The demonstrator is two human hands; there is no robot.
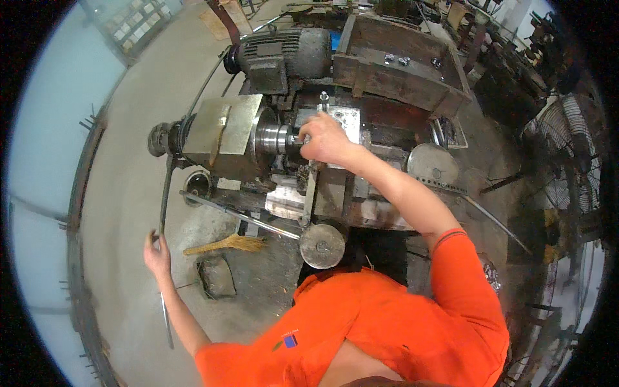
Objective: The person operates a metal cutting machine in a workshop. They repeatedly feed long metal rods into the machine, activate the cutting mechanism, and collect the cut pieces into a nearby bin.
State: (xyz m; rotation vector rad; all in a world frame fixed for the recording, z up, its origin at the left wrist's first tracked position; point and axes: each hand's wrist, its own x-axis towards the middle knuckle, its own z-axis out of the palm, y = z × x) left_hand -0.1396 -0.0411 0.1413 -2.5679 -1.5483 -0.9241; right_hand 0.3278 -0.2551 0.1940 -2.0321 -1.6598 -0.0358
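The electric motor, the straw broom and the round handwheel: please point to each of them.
electric motor (pixel 290 53), head view, on its ribbed grey casing.
straw broom (pixel 240 243), head view, on its yellow bristles.
round handwheel (pixel 322 246), head view, on its flat face.

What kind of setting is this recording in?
Most likely a metalworking shop. The right hand works at a small lathe's chuck driven by an electric motor, the left hand grips a long lever, and the concrete floor is grimy.
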